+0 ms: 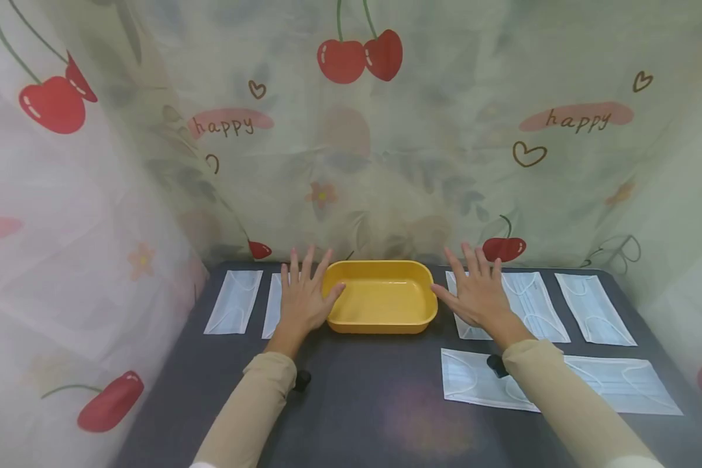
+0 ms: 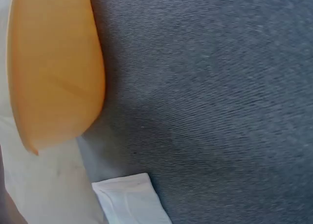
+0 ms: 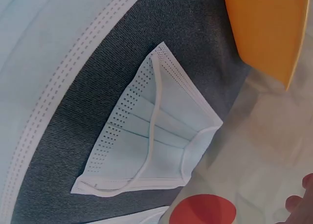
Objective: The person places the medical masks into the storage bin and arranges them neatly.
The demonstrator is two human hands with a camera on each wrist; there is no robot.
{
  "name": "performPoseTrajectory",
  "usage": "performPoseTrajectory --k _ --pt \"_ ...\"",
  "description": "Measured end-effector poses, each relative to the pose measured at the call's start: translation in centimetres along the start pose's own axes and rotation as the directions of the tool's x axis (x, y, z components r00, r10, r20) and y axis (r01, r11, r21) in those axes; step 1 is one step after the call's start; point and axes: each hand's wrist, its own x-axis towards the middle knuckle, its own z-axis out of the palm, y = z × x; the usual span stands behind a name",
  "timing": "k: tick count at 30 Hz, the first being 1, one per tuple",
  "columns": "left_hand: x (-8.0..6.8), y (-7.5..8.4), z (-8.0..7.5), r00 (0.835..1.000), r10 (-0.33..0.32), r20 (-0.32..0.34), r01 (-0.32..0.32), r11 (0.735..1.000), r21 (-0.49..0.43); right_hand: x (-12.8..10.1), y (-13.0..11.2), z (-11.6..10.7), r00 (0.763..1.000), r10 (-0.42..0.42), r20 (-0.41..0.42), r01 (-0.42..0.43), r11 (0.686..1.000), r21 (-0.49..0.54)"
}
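Note:
A shallow yellow tray (image 1: pixel 380 328) stands at the back of the dark table, with nothing visible inside it. My left hand (image 1: pixel 305 300) is spread at its left side, the thumb overlapping the rim in the head view. On the other side my right hand (image 1: pixel 477 296) has its fingers spread, thumb near the right rim. Whether either touches the tray I cannot tell. Behind the left hand a pale blue face mask (image 1: pixel 272 311) is partly hidden. Under the right hand lies another face mask (image 1: pixel 470 330). Fingertips (image 3: pixel 295 203) show in the right wrist view's corner.
A face mask (image 1: pixel 234 303) lies at the far left and another mask (image 1: pixel 598 309) at the far right. More masks (image 1: pixel 634 390) lie in front, partly behind the right sleeve (image 1: pixel 567 396). A cherry-printed curtain (image 1: pixel 386 162) closes the back and sides of the table (image 1: pixel 351 403).

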Motion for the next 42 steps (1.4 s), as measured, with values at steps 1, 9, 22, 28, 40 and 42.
performPoseTrajectory --k 1,9,22,28,40,42 --pt "-0.1 -0.1 0.1 1.0 0.003 -0.001 -0.003 1.0 0.001 -0.1 0.1 0.0 1.0 0.002 0.002 -0.002 1.0 0.004" --pt "-0.8 -0.5 0.4 1.0 0.022 0.0 -0.022 0.998 -0.057 -1.1 0.6 0.2 1.0 0.023 -0.004 -0.023 0.999 0.033" --pt "-1.8 -1.5 1.8 0.998 0.057 -0.024 -0.061 0.973 -0.221 -3.2 2.1 1.3 0.998 0.051 0.041 -0.054 0.995 0.084" --pt "-2.3 -1.7 1.7 0.998 0.061 -0.033 -0.069 0.928 -0.366 -4.2 2.9 1.7 0.995 0.079 0.057 -0.085 0.99 0.11" --pt "-2.6 -2.1 2.4 0.999 0.008 0.051 0.018 0.874 -0.486 -5.9 4.2 2.7 0.991 0.117 0.072 -0.129 0.973 0.192" --pt "-2.7 -2.2 2.6 0.998 0.0 0.059 0.029 0.868 -0.496 -6.1 4.3 2.8 0.988 0.129 0.088 -0.145 0.968 0.207"
